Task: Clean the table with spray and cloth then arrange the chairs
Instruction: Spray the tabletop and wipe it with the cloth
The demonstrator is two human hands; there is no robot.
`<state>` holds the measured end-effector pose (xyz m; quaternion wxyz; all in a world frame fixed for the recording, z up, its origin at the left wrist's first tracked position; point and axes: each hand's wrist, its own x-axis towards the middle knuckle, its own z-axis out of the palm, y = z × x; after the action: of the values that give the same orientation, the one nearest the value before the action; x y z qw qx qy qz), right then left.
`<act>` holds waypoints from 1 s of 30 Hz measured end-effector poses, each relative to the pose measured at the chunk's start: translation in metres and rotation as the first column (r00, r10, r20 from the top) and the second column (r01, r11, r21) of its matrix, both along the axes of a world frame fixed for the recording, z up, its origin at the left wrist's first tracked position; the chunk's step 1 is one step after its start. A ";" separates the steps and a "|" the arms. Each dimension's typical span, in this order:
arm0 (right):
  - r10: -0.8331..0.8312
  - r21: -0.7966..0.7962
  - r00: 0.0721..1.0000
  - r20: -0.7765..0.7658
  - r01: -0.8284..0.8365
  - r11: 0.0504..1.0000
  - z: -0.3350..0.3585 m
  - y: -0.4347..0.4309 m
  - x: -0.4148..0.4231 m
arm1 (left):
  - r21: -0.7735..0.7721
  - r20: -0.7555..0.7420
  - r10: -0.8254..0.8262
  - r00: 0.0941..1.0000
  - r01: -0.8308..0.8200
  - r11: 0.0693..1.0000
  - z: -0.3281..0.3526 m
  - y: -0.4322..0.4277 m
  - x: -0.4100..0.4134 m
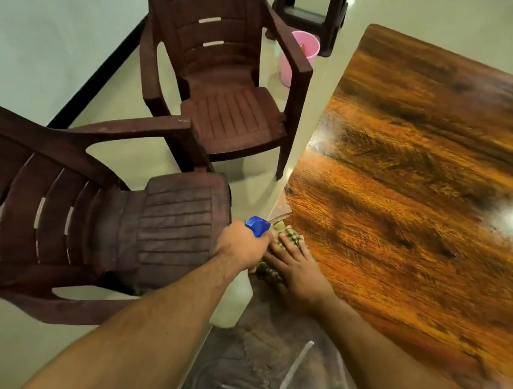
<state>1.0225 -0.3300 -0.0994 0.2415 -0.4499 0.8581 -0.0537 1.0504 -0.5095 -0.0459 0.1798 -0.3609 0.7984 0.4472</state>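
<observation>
A glossy wood-grain table (pixel 438 162) fills the right side. At its near left edge my right hand (pixel 297 268) lies flat, pressing a green checked cloth (pixel 289 235) onto the tabletop. Just left of it, off the table's edge, my left hand (pixel 240 245) grips a spray bottle whose blue nozzle (pixel 257 225) points toward the cloth; its pale body (pixel 232 305) hangs below my fist. Two dark brown plastic armchairs stand left of the table: a near chair (pixel 83 220) and a far chair (pixel 219 81).
A pink bucket (pixel 298 56) sits on the floor behind the far chair, beside a dark stool (pixel 312 4). A pale wall with a black skirting strip runs along the left. A patterned mat (pixel 269 381) lies at the bottom under my arms.
</observation>
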 end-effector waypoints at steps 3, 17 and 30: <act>-0.245 0.063 0.962 -0.118 0.253 0.965 -0.005 0.002 -0.031 | 0.026 -0.032 0.020 0.999 -0.019 0.999 -0.001 -0.004 0.006; -0.185 -0.022 0.981 -0.064 0.184 0.983 -0.003 -0.011 -0.004 | 0.044 -0.100 0.082 0.992 -0.078 0.996 -0.004 -0.021 0.057; 0.103 -0.051 0.993 0.049 -0.100 0.994 -0.001 0.026 0.099 | 0.014 0.001 0.062 0.998 -0.062 0.998 -0.004 0.015 0.146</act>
<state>1.1217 -0.3040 -0.1008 0.2551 -0.4972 0.8260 -0.0737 1.1966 -0.4944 -0.0499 0.1687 -0.3843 0.7836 0.4580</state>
